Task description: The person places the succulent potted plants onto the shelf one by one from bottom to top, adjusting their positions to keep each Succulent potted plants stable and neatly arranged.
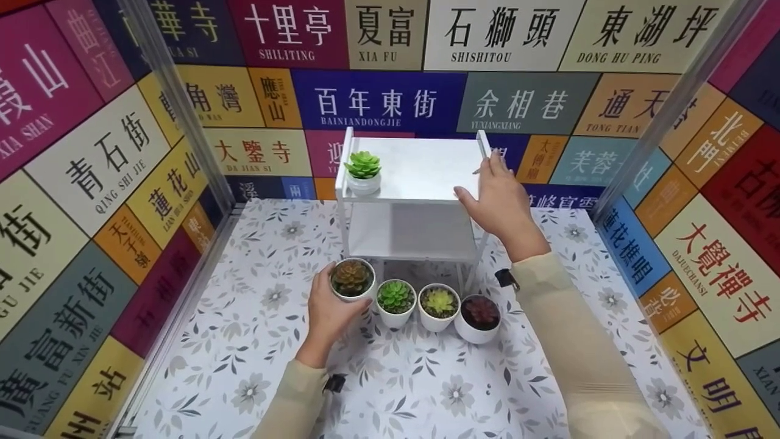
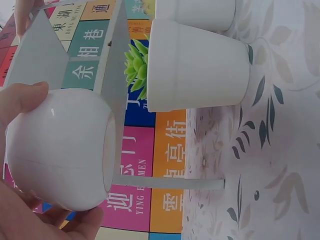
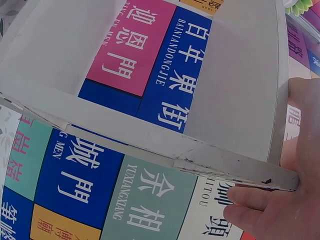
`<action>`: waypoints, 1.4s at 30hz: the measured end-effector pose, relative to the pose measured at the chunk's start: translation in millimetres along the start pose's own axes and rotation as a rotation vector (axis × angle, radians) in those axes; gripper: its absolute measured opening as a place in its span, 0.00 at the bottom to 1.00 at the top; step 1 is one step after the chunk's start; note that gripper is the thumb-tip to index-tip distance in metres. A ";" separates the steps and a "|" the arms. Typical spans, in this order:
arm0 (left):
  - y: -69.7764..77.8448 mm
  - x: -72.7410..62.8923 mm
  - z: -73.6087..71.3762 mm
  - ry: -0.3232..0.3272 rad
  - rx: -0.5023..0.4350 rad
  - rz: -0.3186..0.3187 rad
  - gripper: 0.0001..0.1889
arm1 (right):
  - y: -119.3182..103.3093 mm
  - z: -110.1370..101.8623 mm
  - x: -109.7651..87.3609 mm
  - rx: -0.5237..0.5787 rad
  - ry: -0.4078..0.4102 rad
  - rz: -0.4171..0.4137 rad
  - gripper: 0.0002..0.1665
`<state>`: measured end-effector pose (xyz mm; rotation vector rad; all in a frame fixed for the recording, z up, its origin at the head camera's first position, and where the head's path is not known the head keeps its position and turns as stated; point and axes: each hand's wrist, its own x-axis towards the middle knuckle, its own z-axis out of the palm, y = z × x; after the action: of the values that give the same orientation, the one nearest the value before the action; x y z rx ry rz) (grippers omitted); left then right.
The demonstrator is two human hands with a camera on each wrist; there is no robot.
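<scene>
My left hand [image 1: 332, 308] grips a white round pot with a brownish-orange succulent [image 1: 353, 278] by its sides, left of the row of pots. The left wrist view shows the thumb and fingers around this pot [image 2: 62, 150], raised off the cloth. At the upper right corner of a white two-tier shelf [image 1: 420, 177], my right hand [image 1: 503, 198] holds the frame. Its thumb lies at the front edge and its fingers [image 3: 250, 197] lie along the outer side. A bright green succulent in a white pot [image 1: 364, 174] stands on the top tier's left end.
Three potted succulents stand in front of the shelf: a green one [image 1: 396, 303], a yellow-green one [image 1: 439, 306] and a dark red one [image 1: 480, 318]. A leaf-patterned cloth [image 1: 256, 341] covers the table. Panels with printed signs [image 1: 378, 100] surround it on three sides.
</scene>
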<state>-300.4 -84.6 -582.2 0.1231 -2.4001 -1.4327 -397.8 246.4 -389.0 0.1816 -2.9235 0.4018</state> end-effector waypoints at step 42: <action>26.7 25.0 32.3 0.171 -0.063 0.103 0.56 | -1.3 3.0 1.9 0.010 0.014 0.012 0.60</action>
<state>-331.9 -50.7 -567.0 0.1003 -2.1897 -1.3900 -400.0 244.1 -391.2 0.1626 -2.9107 0.4174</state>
